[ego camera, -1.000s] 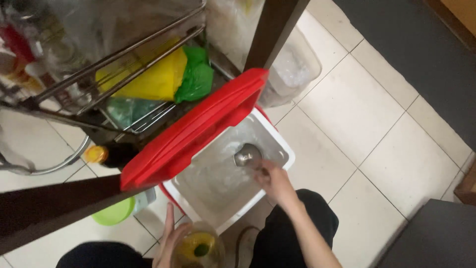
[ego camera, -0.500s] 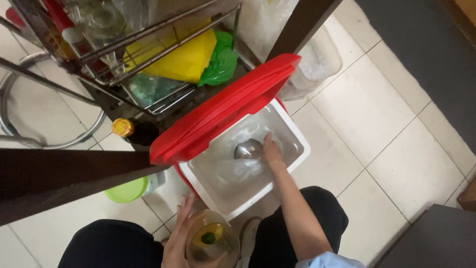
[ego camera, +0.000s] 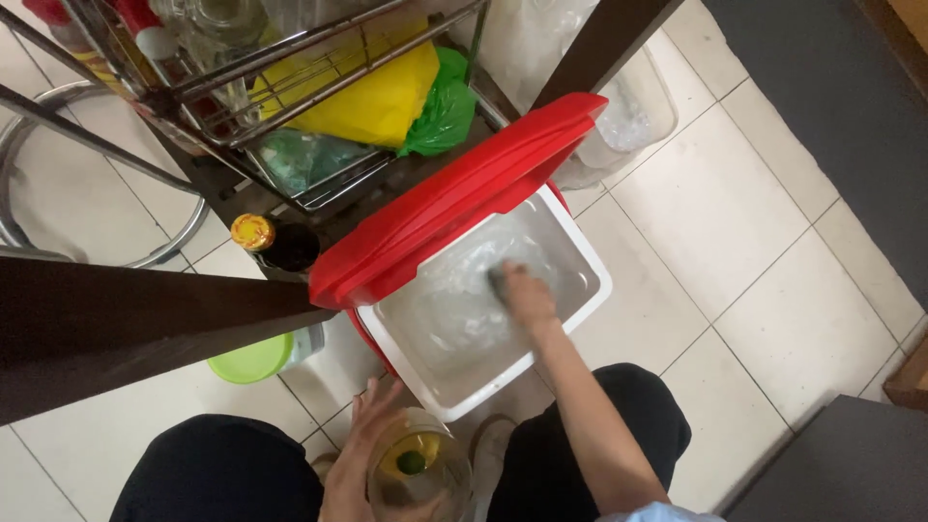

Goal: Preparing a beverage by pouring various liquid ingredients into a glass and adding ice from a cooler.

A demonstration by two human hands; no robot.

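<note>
A red-and-white cooler box (ego camera: 578, 307) stands on the tiled floor with its red lid (ego camera: 454, 205) tilted up. Inside lies ice in clear plastic. My right hand (ego camera: 522, 295) reaches down into the box and is shut on a metal scoop (ego camera: 497, 278), which my fingers mostly hide. My left hand (ego camera: 356, 454) holds a clear glass (ego camera: 418, 469) at the bottom of the view, with yellow liquid and a green piece in it.
A metal wire rack (ego camera: 290, 68) with yellow and green bags stands behind the cooler. A dark bottle with a yellow cap (ego camera: 271, 242), a green-lidded container (ego camera: 256, 358) and a clear plastic tub (ego camera: 628, 111) stand on the floor. Dark wooden table legs (ego camera: 126, 329) cross the view.
My right hand has pushed the scoop deeper into the ice, so the scoop's bowl is now mostly hidden. The view has shifted slightly left and down.
</note>
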